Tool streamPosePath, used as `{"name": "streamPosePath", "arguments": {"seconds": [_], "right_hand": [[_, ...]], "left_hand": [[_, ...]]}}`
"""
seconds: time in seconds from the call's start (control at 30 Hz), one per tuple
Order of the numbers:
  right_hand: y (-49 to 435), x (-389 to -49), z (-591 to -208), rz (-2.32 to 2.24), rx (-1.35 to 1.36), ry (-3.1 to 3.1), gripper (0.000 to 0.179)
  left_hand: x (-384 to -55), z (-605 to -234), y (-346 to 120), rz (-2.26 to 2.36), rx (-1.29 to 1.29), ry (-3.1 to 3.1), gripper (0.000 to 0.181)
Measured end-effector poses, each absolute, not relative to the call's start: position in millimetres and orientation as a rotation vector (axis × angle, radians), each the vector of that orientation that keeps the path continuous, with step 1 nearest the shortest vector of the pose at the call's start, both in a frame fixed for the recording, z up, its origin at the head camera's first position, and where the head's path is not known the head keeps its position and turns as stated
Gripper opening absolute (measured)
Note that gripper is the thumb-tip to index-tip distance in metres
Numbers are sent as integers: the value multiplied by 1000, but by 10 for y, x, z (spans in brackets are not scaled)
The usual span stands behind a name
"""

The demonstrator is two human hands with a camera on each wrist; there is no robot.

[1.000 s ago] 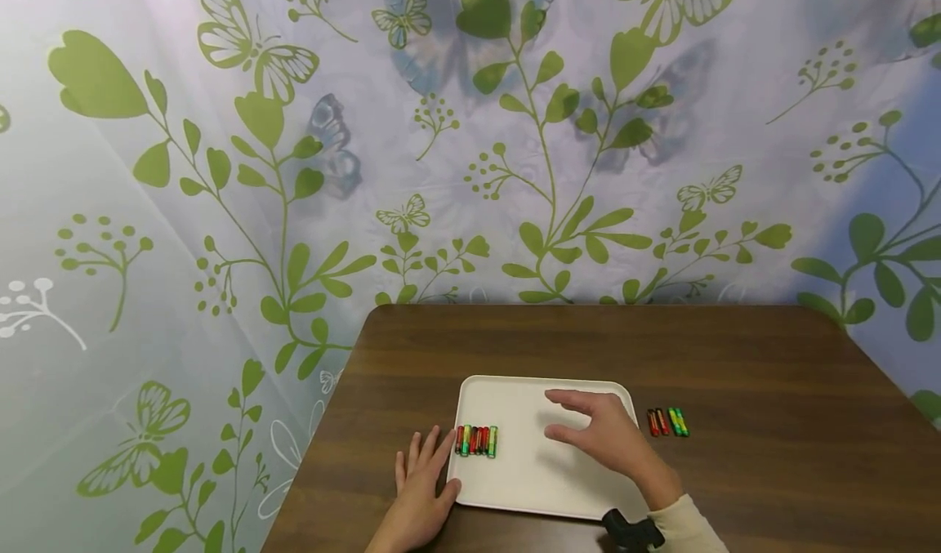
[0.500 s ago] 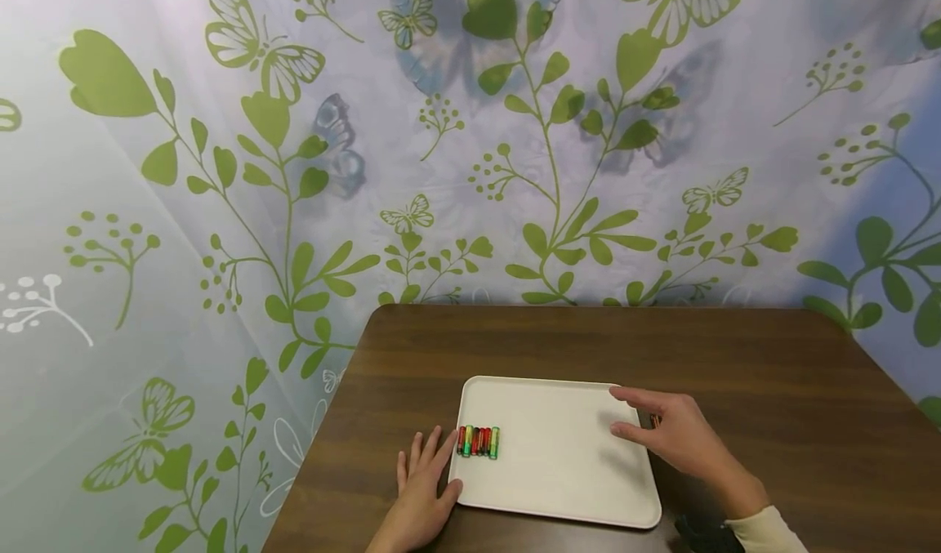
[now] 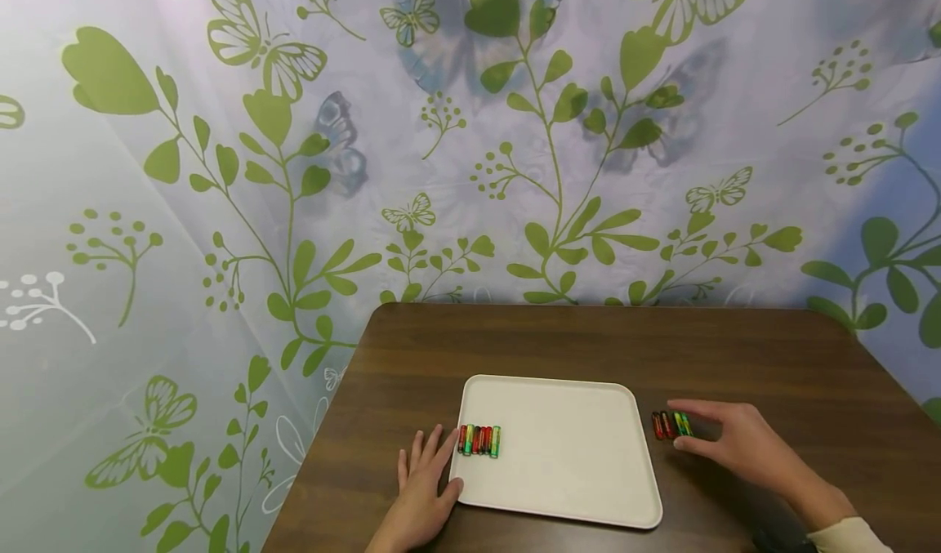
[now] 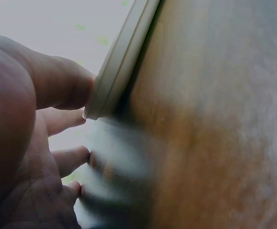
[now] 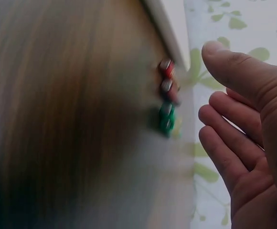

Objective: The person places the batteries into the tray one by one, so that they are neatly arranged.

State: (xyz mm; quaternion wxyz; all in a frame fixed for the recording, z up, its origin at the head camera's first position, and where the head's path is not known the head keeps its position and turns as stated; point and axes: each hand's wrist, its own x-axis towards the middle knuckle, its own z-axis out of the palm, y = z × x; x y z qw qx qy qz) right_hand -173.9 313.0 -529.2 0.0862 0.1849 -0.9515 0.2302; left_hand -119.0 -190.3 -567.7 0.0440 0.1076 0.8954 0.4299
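Note:
A white tray (image 3: pixel 566 455) lies on the brown table. Along its left side is a row of several red and green batteries (image 3: pixel 479 441). My left hand (image 3: pixel 417 492) rests at the tray's left edge, fingers spread; its thumb (image 4: pixel 64 83) touches the rim. To the right of the tray, a short row of red-and-black and green batteries (image 3: pixel 665 425) lies on the wood. My right hand (image 3: pixel 742 443) hovers beside that row, thumb and index finger apart around the green end, holding nothing. The right wrist view shows the red batteries (image 5: pixel 167 69) and green batteries (image 5: pixel 166 119) blurred, apart from the fingers.
The wooden table (image 3: pixel 588 341) reaches back to a curtain (image 3: pixel 470 144) printed with green leaves and butterflies. In the right wrist view the tray's corner (image 5: pixel 174 28) stands close to the red batteries.
My right hand has moved right, from above the tray to the batteries on the table. The left hand has stayed at the tray's edge, and the row on the tray looks the same.

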Motion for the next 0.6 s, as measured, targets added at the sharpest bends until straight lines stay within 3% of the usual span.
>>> {"name": "streamPosePath", "arguments": {"seconds": [0.6], "right_hand": [[3372, -1930, -5468, 611, 637, -2878, 61]], "left_hand": [[-1196, -5669, -1911, 1260, 307, 2731, 73]]}}
